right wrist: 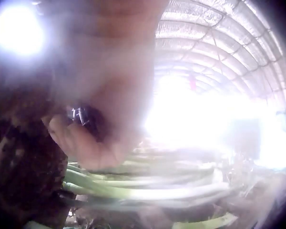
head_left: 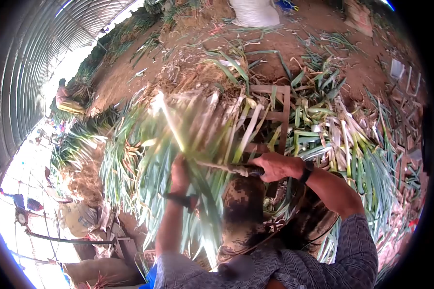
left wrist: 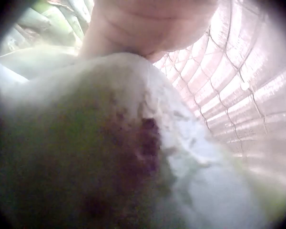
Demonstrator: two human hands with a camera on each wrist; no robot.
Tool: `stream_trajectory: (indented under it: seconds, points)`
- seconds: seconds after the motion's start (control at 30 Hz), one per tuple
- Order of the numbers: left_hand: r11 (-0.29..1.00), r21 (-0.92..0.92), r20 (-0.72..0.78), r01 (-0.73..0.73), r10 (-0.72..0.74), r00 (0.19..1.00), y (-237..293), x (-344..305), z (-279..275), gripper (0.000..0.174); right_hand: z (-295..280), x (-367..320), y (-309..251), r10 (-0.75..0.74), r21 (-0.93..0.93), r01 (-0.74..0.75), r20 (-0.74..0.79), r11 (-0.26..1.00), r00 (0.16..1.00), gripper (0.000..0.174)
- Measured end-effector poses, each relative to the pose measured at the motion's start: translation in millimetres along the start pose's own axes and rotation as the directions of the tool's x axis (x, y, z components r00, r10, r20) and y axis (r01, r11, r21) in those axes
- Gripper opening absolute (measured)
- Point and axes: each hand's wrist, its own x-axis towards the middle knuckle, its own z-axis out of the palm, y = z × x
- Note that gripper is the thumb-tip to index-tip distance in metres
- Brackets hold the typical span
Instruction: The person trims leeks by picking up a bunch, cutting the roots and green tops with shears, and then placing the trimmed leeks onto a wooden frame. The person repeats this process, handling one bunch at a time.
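Observation:
In the head view, my left hand [head_left: 180, 173] grips a leek [head_left: 170, 118] by its green part, the white stalk pointing up and away. The left wrist view shows part of the hand [left wrist: 148, 24] above a pale green leaf surface [left wrist: 200, 181] close to the lens. My right hand [head_left: 279, 167] holds a knife by its dark handle, and its blade [head_left: 222, 167] reaches left, overlapping the leek's leaves near my left hand. Fingers [right wrist: 86, 148] curl round a dark handle with a shiny metal part [right wrist: 81, 116] in the right wrist view.
Leeks lie heaped in front [head_left: 130, 168] and to the right [head_left: 366, 168]. A wooden frame [head_left: 285, 115] stands between the heaps. Leaf trimmings [head_left: 318, 62] litter the dirt floor. Farther off are a white sack [head_left: 255, 12] and a seated person [head_left: 68, 98].

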Motion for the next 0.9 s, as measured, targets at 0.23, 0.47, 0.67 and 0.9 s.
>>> stream_trajectory:
  seconds: [0.23, 0.47, 0.67, 0.9]
  points:
    - [0.966, 0.225, 0.12, -0.124, 0.099, 0.988, 11.6, 12.7, -6.3, 0.028, -1.3, -2.0, -18.0, 0.104, -0.107, -0.117, -0.124, 0.987, 0.987, 0.047]
    - [0.973, 0.217, 0.078, -0.076, 0.06, 0.995, 10.6, 20.2, 9.3, 0.03, 6.7, -0.8, -3.5, 0.106, -0.139, -0.122, -0.117, 0.983, 0.987, 0.043]
    - [0.964, 0.116, 0.086, -0.238, 0.229, 0.97, -2.7, 31.4, 19.5, 0.025, 13.6, -1.5, -3.9, 0.056, -0.358, -0.11, -0.158, 0.927, 0.986, 0.037]
    - [0.741, 0.518, 0.149, -0.428, 0.415, 0.898, -4.7, 26.3, 42.7, 0.023, 13.4, 2.8, -6.6, 0.196, -0.143, -0.24, -0.269, 0.96, 0.943, 0.022]
